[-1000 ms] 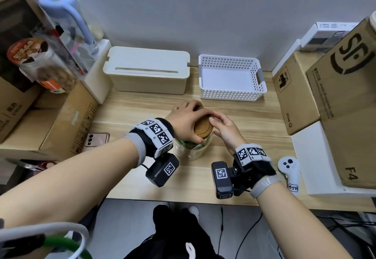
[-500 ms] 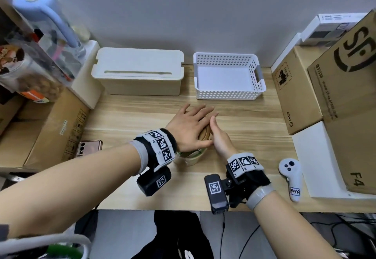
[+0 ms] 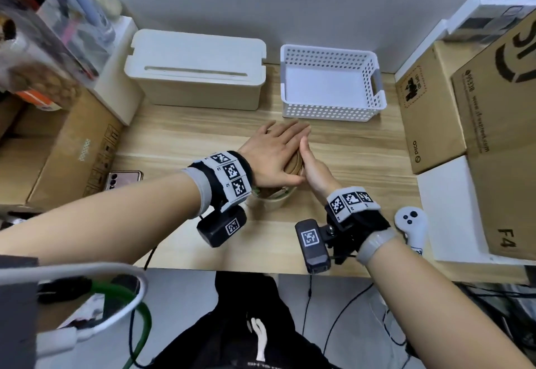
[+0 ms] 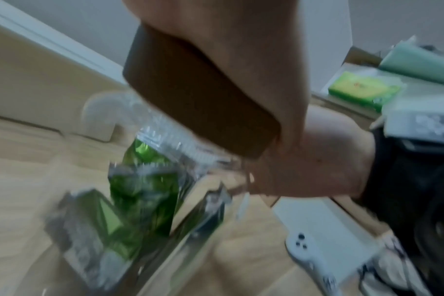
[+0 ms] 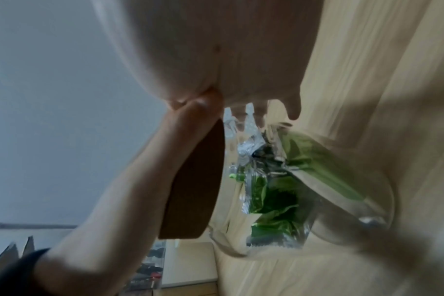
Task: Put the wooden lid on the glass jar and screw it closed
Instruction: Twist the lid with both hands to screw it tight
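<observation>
In the head view, the left hand [image 3: 271, 155] lies flat with straight fingers on the wooden lid [image 3: 294, 164], which sits on the glass jar [image 3: 274, 199] in front of the white basket [image 3: 330, 82]. The right hand [image 3: 314, 169], also straight, presses the lid's side.

In the left wrist view, the lid [image 4: 190, 100] looks tilted on the jar [image 4: 139, 190].

In the right wrist view, nothing is curled round the lid [image 5: 193, 190]. With flat palms, it may slip or cross-thread.

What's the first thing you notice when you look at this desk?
Two hands meet mid-desk: the left hand lies flat on the wooden lid of a glass jar, and the right hand presses the lid's side. Green packets fill the jar. Behind stands a white perforated basket.
</observation>
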